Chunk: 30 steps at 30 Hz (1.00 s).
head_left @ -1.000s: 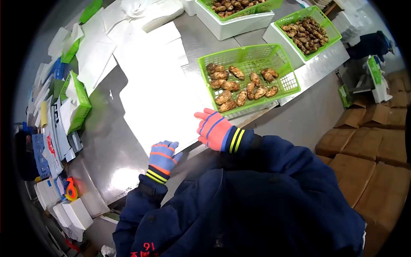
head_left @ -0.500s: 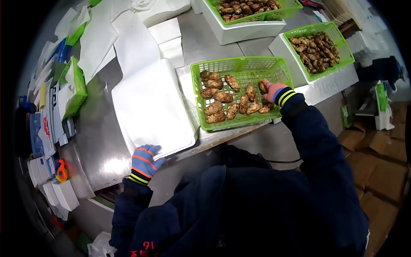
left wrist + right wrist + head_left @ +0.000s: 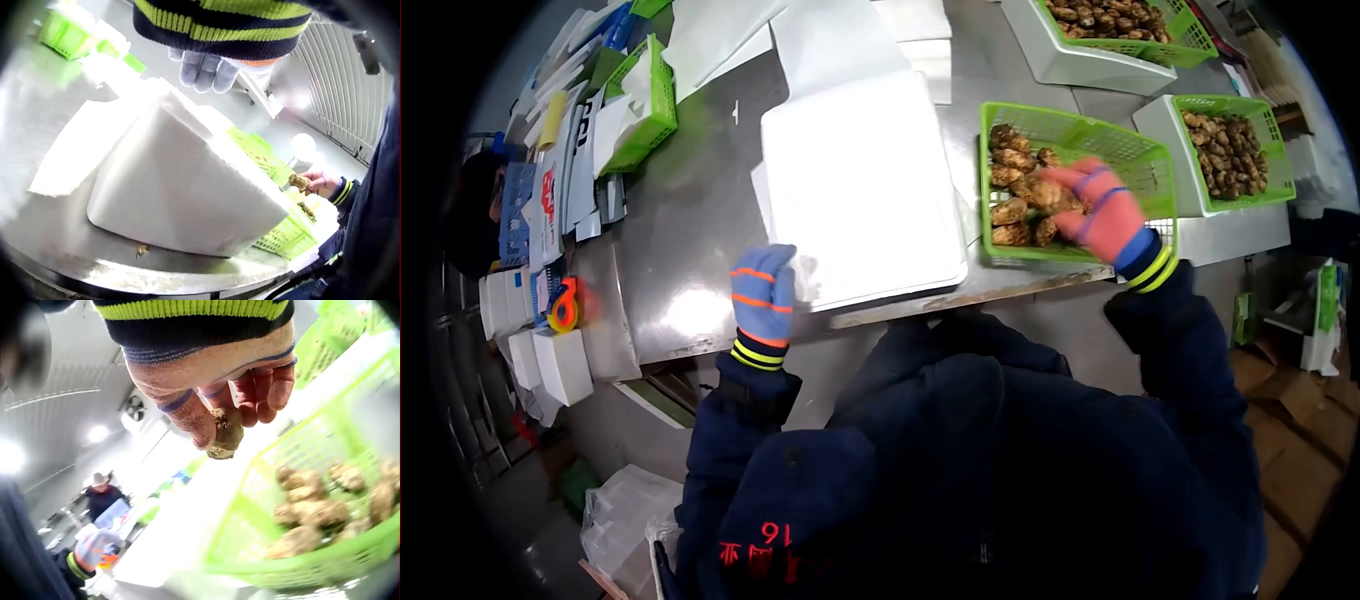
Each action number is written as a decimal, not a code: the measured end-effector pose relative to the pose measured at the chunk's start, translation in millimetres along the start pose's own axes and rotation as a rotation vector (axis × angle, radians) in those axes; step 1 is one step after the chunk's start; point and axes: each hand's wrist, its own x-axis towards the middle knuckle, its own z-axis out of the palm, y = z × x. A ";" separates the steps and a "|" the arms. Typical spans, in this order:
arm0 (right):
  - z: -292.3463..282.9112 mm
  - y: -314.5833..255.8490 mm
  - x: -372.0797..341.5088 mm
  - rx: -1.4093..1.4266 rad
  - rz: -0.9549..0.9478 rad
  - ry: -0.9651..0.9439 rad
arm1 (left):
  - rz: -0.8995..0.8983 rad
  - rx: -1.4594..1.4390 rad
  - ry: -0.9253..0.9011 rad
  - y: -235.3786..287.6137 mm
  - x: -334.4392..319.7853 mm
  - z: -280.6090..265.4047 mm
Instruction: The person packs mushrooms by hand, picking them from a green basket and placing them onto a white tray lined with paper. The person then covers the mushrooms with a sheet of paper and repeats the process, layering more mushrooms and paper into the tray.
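Note:
My right hand (image 3: 1100, 205), in a pink striped glove, pinches a stubby brown mushroom (image 3: 225, 433) between thumb and fingers above a green basket (image 3: 1148, 170). Several similar mottled mushrooms (image 3: 1012, 160) lie along the basket's left side. To the left of the basket is a white foam box (image 3: 181, 181), whose broad white top (image 3: 865, 190) fills the middle of the head view. My left hand (image 3: 765, 290), in a blue-grey glove with orange stripes, is at the box's near left corner. Its fingers (image 3: 200, 72) are extended and hold nothing.
Two fuller baskets of mushrooms (image 3: 1225, 155) sit on white foam boxes at the back right. White paper sheets (image 3: 840, 45) cover part of the steel table (image 3: 690, 230). An orange tape dispenser (image 3: 563, 305) and another green basket (image 3: 645, 110) are at left; cardboard cartons (image 3: 1290, 440) are at right.
My right hand reached from the white box to the basket's right end, took hold of a mushroom and carried it leftward over the basket. My left hand stays by the box's near left corner.

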 end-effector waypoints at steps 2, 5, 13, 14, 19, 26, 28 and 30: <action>48.8 -54.7 12.0 0.026 -0.185 -0.064 | -0.121 -0.084 0.054 -20.2 -9.1 -5.0; 131.9 -93.4 35.4 0.173 -0.349 -0.178 | -0.036 -0.062 0.032 -16.2 -10.6 -11.4; 220.8 -121.4 60.8 0.167 -0.081 -0.277 | 0.178 0.058 -0.117 -23.2 -0.1 6.7; 218.2 -123.4 62.0 0.090 -0.074 -0.300 | 0.234 0.114 -0.187 -24.7 1.5 15.0; 190.2 -106.5 46.3 0.066 -0.237 -0.087 | 0.146 0.225 -0.470 -31.9 -0.3 30.8; 0.5 101.3 -10.1 -0.642 0.554 0.097 | 0.202 0.180 -0.555 -37.7 9.5 26.6; -20.4 145.8 -23.7 -0.672 0.622 -0.098 | 0.199 0.195 -0.560 -35.0 9.4 26.5; -25.2 169.1 -20.9 -0.656 0.774 -0.325 | 0.161 0.214 -0.571 -31.0 10.7 24.1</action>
